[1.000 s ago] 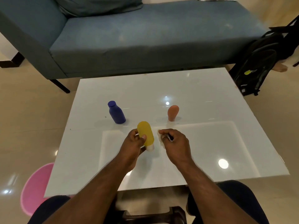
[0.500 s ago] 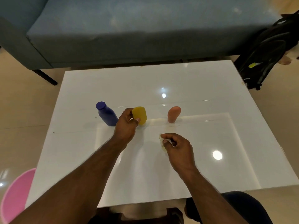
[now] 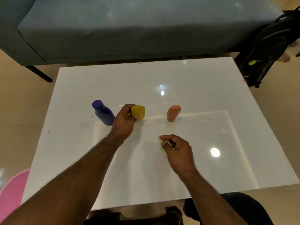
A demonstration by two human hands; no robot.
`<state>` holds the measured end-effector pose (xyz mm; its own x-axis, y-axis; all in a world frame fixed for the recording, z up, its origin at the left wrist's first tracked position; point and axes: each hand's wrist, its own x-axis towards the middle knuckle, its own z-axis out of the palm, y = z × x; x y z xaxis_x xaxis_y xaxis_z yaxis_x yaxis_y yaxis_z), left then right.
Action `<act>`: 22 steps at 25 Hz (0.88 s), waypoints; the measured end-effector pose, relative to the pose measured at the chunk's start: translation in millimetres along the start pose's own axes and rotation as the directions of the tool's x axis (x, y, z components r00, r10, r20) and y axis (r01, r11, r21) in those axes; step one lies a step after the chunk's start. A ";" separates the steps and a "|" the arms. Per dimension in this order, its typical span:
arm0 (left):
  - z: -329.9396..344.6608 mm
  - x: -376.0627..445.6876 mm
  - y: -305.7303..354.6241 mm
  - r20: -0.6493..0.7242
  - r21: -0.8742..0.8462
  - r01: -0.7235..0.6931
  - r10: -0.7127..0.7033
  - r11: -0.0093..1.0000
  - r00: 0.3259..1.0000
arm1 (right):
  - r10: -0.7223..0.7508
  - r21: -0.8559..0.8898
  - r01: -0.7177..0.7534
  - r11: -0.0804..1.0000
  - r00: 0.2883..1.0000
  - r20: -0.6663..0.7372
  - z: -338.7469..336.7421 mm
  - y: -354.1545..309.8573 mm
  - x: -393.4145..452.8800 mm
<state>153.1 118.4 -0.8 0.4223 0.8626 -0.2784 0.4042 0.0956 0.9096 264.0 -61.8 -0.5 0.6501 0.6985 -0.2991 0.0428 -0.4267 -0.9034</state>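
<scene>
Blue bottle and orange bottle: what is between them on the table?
In the head view, the yellow bottle, gripped by the left hand, is between the blue bottle and the orange bottle; the right hand pinches a white piece.

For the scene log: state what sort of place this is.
Most likely a home living room: a blue-grey sofa stands behind a low, glossy white table, a black backpack sits by the table's far right corner, and the floor is polished beige tile.

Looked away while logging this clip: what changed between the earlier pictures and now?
The left hand carried the yellow bottle away from the person, into line between the blue bottle and the peach bottle, still gripping it. The right hand keeps pinching a small whitish piece; the other bottles stand unmoved.
</scene>
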 end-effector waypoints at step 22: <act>68.2 -56.9 1.6 0.057 0.159 0.099 -0.109 0.982 0.992 | -0.030 -0.099 0.010 0.995 0.979 -0.203 -17.7 -6.6 -0.5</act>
<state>185.0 35.6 -4.5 0.4209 0.8176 -0.3929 0.5682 0.1000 0.8168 276.8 -69.5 11.0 0.7890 0.5799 -0.2028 0.1246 -0.4742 -0.8715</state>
